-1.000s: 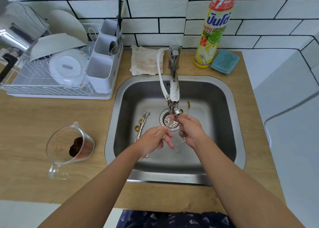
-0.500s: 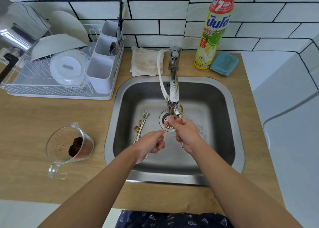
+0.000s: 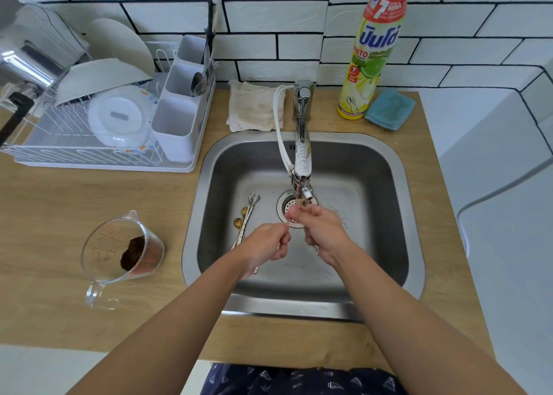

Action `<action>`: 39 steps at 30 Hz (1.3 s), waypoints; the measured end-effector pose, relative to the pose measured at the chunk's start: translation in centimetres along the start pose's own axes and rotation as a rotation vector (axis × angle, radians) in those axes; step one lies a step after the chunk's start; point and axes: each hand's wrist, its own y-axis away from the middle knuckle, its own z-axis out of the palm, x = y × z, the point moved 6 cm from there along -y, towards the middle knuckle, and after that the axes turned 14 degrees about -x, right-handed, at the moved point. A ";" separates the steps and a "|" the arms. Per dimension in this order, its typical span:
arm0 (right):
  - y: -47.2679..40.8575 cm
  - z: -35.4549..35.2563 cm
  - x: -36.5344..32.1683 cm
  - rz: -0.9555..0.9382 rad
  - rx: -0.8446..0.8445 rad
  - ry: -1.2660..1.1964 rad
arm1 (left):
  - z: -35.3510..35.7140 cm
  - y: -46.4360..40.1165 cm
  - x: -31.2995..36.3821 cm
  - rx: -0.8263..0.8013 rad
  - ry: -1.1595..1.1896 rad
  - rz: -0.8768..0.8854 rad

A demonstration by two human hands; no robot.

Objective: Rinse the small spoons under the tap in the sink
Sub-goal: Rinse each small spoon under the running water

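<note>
Here, a small spoon (image 3: 286,223) is held beneath the running tap (image 3: 302,167), right over the drain (image 3: 288,207) of the steel sink (image 3: 401,203). The right hand (image 3: 321,230) is closed around its handle, the tail of which pokes out below the palm, while the left hand (image 3: 267,245) pinches what looks like the spoon's other end between thumb and fingertips; the view is too small there to say exactly which part each hand grips. Water ripples across the basin floor to the right of the hands. Several more small spoons (image 3: 247,215), silver and gold-toned, lie bunched on the sink floor just left of the drain, partly hidden under the left wrist. Judged from this, the rinsing is under way but far from finished: one spoon is in the stream, the pile in the basin waits its turn, and whether any of those has already been rinsed cannot be told. On the wooden table (image 3: 89,191) around the sink stand a measuring jug (image 3: 122,254) with dark residue, a drying rack (image 3: 98,125) holding plates and a cutlery caddy, a folded cloth (image 3: 251,107), a bottle of dish liquid (image 3: 374,50) and a blue sponge (image 3: 390,109).
</note>
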 end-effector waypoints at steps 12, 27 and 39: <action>-0.6 -1.2 -1.3 -0.112 0.129 0.229 | -0.4 0.9 -1.5 0.051 -0.290 0.063; -0.3 -0.7 -1.4 -0.155 0.152 0.410 | -0.8 0.1 -1.3 0.141 -0.712 0.001; -0.6 -0.6 -0.1 -0.072 -0.169 -0.186 | 0.2 1.9 -1.5 -0.147 0.328 0.065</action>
